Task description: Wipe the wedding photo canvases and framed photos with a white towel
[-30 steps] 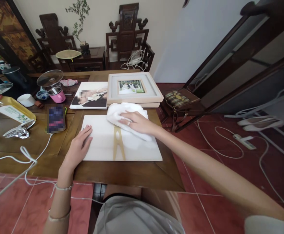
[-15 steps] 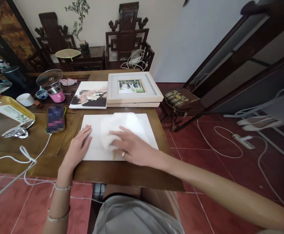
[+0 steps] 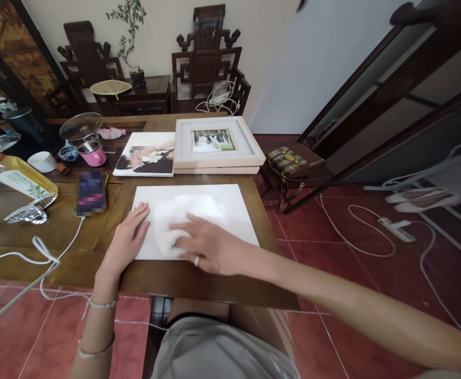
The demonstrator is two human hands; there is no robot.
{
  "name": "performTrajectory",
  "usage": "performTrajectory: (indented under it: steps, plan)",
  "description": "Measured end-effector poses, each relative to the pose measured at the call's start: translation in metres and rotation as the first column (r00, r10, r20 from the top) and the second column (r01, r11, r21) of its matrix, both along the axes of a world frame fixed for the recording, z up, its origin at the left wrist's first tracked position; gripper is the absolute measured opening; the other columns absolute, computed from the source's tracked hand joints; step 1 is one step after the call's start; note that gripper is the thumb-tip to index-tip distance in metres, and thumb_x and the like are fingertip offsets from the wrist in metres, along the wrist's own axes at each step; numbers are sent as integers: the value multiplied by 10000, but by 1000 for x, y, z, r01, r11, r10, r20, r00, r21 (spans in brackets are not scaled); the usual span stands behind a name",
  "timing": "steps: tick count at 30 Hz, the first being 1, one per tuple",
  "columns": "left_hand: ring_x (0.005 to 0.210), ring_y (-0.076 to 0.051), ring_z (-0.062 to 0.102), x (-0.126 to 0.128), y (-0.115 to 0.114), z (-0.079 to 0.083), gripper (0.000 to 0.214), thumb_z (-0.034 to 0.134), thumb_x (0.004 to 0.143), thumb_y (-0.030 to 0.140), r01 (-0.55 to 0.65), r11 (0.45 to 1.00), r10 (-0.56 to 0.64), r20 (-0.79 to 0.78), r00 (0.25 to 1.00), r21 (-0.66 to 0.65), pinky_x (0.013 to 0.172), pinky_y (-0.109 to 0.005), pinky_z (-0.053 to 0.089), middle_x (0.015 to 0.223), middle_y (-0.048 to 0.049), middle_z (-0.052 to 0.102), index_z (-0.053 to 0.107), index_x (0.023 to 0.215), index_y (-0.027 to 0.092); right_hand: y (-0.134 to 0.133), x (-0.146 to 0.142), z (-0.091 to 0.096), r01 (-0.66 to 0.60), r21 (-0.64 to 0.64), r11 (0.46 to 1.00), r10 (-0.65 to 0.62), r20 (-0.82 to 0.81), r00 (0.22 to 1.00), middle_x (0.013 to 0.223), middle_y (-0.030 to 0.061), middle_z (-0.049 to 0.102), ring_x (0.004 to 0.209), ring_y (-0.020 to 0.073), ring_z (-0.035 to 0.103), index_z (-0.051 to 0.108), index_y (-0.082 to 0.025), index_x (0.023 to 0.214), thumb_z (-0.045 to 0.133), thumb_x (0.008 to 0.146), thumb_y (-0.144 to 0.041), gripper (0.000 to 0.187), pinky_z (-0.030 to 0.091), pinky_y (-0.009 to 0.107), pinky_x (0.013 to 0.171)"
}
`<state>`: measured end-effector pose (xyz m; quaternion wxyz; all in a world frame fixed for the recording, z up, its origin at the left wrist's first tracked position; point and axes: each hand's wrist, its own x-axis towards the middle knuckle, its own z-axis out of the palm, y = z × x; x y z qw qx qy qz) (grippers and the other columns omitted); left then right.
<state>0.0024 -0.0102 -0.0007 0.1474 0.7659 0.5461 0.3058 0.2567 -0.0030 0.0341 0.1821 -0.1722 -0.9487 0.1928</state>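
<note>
A flat white board [image 3: 236, 210] lies near the front edge of the wooden table. My left hand [image 3: 129, 234] rests on its left edge, fingers stretched out and holding nothing. Over the board's middle, my right hand [image 3: 210, 242], with a ring on one finger, presses on a white cloth [image 3: 167, 231]. The cloth is blurred, so its outline blends into the board. My right palm hides part of both.
Behind the board are a photo album [image 3: 147, 155] and stacked picture frames [image 3: 218, 139]. To the left are a phone [image 3: 90, 192] on a cable, a silver hair clip [image 3: 30, 210], an oil bottle [image 3: 25, 173] and a pink mug [image 3: 91, 152].
My right hand and the white cloth have slid slightly left and toward me over the board. My left hand stays in place.
</note>
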Motion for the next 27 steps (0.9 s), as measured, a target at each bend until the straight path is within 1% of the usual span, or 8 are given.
performTrajectory:
  steps: [3, 6, 9, 11, 14, 17, 23, 27]
  plan:
    - [1348, -256, 458, 1, 0, 1, 403, 452, 960, 355, -5, 1000, 5, 6, 1000, 1, 1144, -475, 343, 1405, -121, 544, 593, 1283, 160, 34, -8, -1, 129, 27, 991, -130, 19, 991, 1107, 144, 680, 1088, 242, 611, 626, -172, 968, 441, 973, -243, 198, 319, 491, 1084]
    - [1350, -249, 457, 2, -1, 1, 396, 456, 961, 354, -1, 1000, 1, 10, 1000, 9, 1144, -469, 345, 1405, -115, 546, 593, 1281, 166, 65, -16, 3, 236, 38, 971, -239, 85, 967, 916, 92, 693, 904, 244, 617, 618, -179, 902, 432, 978, -274, 222, 389, 461, 990]
    - [1350, -246, 457, 2, -1, 2, 395, 460, 960, 348, 2, 1000, -3, 11, 1000, 15, 1144, -463, 349, 1406, -115, 545, 592, 1284, 163, 84, -23, 9, 309, 33, 951, -311, 110, 944, 904, 94, 691, 893, 252, 595, 623, -168, 926, 402, 986, -267, 250, 419, 414, 904]
    - [1352, -244, 455, 1, -1, 2, 395, 460, 961, 340, 4, 1000, -4, 13, 1000, 16, 1145, -458, 348, 1407, -117, 543, 591, 1285, 157, 86, -27, 10, 336, 34, 941, -337, 127, 933, 935, 113, 696, 922, 260, 602, 636, -152, 966, 395, 988, -260, 265, 415, 413, 903]
    - [1348, -242, 461, 1, 0, 1, 393, 443, 967, 328, 4, 1000, -5, 16, 1000, 19, 1149, -451, 345, 1400, -121, 549, 598, 1278, 144, 71, -31, 6, 309, 88, 947, -319, 142, 937, 1132, 174, 673, 1101, 289, 587, 651, -136, 1046, 434, 973, -251, 257, 360, 473, 998]
    - [1340, -246, 469, 1, 0, 0, 403, 411, 975, 320, -4, 1000, 4, 12, 1000, 22, 1150, -445, 345, 1392, -123, 557, 594, 1283, 136, 37, -33, -1, 209, 141, 968, -230, 160, 960, 1321, 215, 584, 1305, 313, 472, 652, -137, 1102, 486, 936, -218, 249, 262, 552, 1088]
    - [1371, -239, 428, 0, 0, 1, 433, 364, 973, 286, 12, 1000, -12, -12, 1000, -5, 1163, -448, 323, 1441, -114, 507, 539, 1347, 153, -41, -23, 0, -11, 120, 993, -8, 155, 988, 1376, 222, 544, 1361, 343, 407, 663, -150, 1067, 545, 846, -193, 255, 229, 633, 1097]
    - [1380, -240, 415, -1, -1, 2, 433, 378, 969, 290, 29, 999, -29, 7, 1000, -18, 1167, -464, 310, 1446, -120, 500, 543, 1344, 147, -52, -15, 4, -71, 39, 997, 66, 121, 990, 1363, 193, 566, 1362, 299, 418, 661, -160, 1040, 549, 849, -200, 225, 218, 589, 1129]
